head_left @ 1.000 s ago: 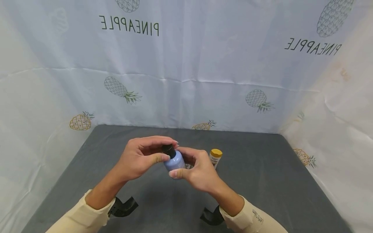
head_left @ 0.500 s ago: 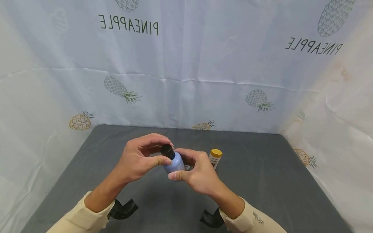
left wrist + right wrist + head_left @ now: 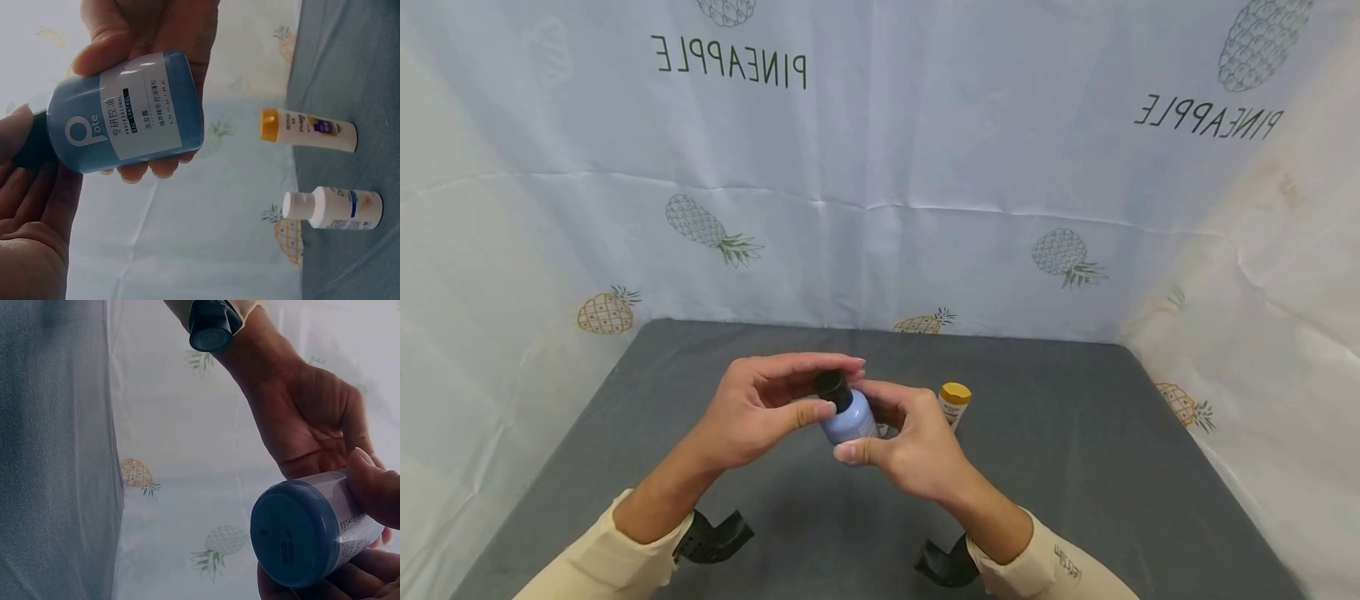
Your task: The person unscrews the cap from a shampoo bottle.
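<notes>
1. Blue bottle [image 3: 848, 419] held up in the air above the grey table [image 3: 1075, 467], between both hands, tilted with its cap toward the left.
2. Right hand [image 3: 910, 446] grips the bottle body: thumb across the front, fingers curled round the back. In the left wrist view the fingers wrap the labelled side of the bottle [image 3: 125, 112].
3. Left hand [image 3: 760, 408] pinches the black cap [image 3: 832, 387]: thumb tip under it, the other fingers arched over the top.
4. Right wrist view shows the bottle's round base [image 3: 294, 534], with the left hand [image 3: 312, 419] beyond it and a fingertip of the right hand pressed on the bottle side.
5. Cap sits on the bottle neck; cannot tell if loose or tight.
6. Yellow-capped bottle [image 3: 955, 402] stands on the table just behind the right hand, not touched.
7. Left wrist view also shows a white-capped bottle [image 3: 334, 207] standing near the yellow-capped one [image 3: 309, 129], apart from it.
8. Pineapple-print sheet [image 3: 880, 167] hangs behind and at both sides of the table.
9. Cream sleeves and black wrist straps [image 3: 715, 537] on both forearms.
</notes>
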Demonstrator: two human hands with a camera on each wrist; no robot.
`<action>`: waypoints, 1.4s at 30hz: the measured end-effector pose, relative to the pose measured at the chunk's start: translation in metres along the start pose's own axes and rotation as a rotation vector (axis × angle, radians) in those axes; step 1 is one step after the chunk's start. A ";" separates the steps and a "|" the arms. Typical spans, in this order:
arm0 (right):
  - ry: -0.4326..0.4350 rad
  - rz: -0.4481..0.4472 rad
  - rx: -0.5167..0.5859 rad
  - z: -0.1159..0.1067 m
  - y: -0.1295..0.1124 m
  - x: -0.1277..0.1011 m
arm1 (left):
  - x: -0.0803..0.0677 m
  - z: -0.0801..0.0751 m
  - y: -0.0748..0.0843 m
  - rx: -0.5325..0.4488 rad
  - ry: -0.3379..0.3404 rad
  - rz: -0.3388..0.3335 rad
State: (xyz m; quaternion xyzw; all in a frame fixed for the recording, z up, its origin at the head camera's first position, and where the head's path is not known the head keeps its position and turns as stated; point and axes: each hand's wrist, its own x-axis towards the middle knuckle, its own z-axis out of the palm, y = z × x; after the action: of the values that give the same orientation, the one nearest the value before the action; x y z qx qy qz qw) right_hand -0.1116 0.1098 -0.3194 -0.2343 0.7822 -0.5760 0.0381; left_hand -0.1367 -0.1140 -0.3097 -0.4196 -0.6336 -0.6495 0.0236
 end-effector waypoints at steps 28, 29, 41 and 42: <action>0.012 0.010 -0.004 0.002 -0.002 0.000 | 0.000 -0.001 -0.003 -0.094 0.036 0.036; 0.011 0.011 -0.006 0.002 -0.002 0.000 | 0.000 -0.001 -0.003 -0.119 0.025 0.043; 0.004 -0.002 -0.003 0.003 -0.003 -0.001 | 0.001 -0.004 -0.004 -0.178 -0.049 0.100; 0.003 0.000 -0.003 0.003 -0.003 -0.001 | 0.001 -0.004 -0.005 -0.179 -0.050 0.104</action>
State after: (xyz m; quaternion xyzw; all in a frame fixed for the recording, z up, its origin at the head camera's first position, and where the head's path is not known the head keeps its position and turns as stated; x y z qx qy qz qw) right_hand -0.1082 0.1068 -0.3177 -0.2336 0.7831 -0.5751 0.0367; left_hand -0.1419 -0.1162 -0.3123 -0.4685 -0.5510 -0.6905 0.0038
